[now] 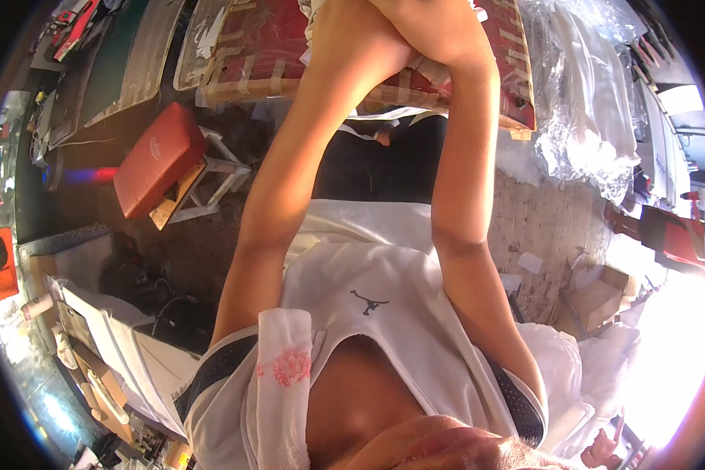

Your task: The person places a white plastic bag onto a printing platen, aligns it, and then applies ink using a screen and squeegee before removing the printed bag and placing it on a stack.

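Both my bare arms reach forward and cross near the top edge, over a red work table with a plastic-like cover and strips of tape along its edge. My left hand is mostly cut off by the frame, and its fingers do not show. Over the left forearm bends my right hand, its fingers also beyond the edge. Crumpled whitish material shows beside the left wrist. A pale scrap lies under the right wrist. Whether either hand holds anything is hidden.
A red padded box-like seat rests on a stool frame at left. Clear plastic sheeting drapes at right, above an open cardboard box. Boards lean at far left. A white towel hangs over my shoulder.
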A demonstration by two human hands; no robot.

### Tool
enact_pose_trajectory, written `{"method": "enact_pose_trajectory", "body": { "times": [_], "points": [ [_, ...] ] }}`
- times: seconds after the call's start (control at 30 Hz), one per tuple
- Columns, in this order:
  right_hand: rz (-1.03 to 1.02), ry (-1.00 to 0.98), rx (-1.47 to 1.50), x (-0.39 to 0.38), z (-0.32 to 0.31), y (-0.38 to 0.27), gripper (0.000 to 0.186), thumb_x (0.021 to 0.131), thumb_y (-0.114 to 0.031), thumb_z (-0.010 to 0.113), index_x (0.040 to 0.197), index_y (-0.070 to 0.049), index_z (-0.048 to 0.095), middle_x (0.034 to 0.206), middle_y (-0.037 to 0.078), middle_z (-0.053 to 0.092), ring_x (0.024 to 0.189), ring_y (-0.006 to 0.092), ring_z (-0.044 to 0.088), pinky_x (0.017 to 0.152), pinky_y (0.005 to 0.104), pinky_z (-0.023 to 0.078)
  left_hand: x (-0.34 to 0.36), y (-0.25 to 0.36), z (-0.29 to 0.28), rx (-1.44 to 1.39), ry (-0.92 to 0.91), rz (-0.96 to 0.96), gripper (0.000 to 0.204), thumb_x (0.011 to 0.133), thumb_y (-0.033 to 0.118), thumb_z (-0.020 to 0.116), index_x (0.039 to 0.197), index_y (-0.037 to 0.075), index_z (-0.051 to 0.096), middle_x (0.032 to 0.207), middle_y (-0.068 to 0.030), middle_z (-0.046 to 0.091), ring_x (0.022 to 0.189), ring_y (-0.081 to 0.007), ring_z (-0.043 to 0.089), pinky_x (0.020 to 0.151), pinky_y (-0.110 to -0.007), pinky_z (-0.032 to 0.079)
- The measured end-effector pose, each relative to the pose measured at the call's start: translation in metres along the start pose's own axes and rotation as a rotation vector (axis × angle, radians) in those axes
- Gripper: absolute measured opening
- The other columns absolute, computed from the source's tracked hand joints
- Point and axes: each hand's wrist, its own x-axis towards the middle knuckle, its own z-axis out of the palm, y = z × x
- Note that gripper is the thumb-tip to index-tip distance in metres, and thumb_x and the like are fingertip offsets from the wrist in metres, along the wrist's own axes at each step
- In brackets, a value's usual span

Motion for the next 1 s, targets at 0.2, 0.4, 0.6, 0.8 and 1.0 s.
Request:
{"method": "enact_pose_trajectory", "body": {
  "times": [0.2,0.4,0.6,0.8,1.0],
  "points": [
    [-0.025,-0.009,-0.017,0.003,0.005,0.007,0.032,0.092,-0.028,0.066,0.097,0.004,0.068,0.090,0.029,0.067,0.087,0.0448,0.067,0.077,0.0455,0.051,0.001,0.004,-0.006,-0.015,-0.017,-0.085,0.045,0.088,0.032,0.072,0.125,0.006,0.064,0.120,-0.0231,0.070,0.112,-0.0432,0.066,0.091,-0.052,0.054],
    [-0.035,-0.036,-0.068,0.006,0.008,0.008,0.033,0.093,-0.030,0.065,0.098,0.002,0.069,0.094,0.029,0.068,0.090,0.0464,0.067,0.078,0.0462,0.051,0.000,-0.003,-0.005,0.023,0.033,-0.012,0.053,0.085,0.035,0.076,0.128,0.007,0.064,0.125,-0.0223,0.069,0.117,-0.0409,0.065,0.096,-0.050,0.053],
    [-0.002,-0.030,-0.069,0.005,0.010,0.007,0.034,0.093,-0.030,0.065,0.098,0.003,0.069,0.094,0.030,0.068,0.091,0.0467,0.067,0.079,0.0472,0.051,0.002,0.006,-0.014,0.040,-0.091,-0.144,0.058,0.083,0.037,0.078,0.130,0.007,0.063,0.129,-0.0223,0.067,0.118,-0.0417,0.064,0.099,-0.050,0.052],
    [0.001,-0.025,-0.054,0.004,0.009,0.005,0.034,0.093,-0.031,0.065,0.097,0.003,0.070,0.095,0.030,0.068,0.091,0.0457,0.068,0.079,0.0467,0.052,-0.002,-0.005,-0.003,0.048,0.008,-0.069,0.056,0.086,0.035,0.076,0.132,0.007,0.061,0.126,-0.0228,0.069,0.116,-0.0407,0.066,0.097,-0.050,0.053],
    [0.015,-0.026,-0.057,0.004,0.008,0.004,0.035,0.092,-0.032,0.065,0.096,0.003,0.070,0.093,0.029,0.069,0.090,0.0456,0.068,0.078,0.0466,0.052,-0.002,-0.013,0.002,0.070,-0.015,-0.083,0.054,0.075,0.033,0.082,0.119,0.005,0.066,0.108,-0.0176,0.074,0.099,-0.0375,0.072,0.078,-0.049,0.058]
  ]
}}
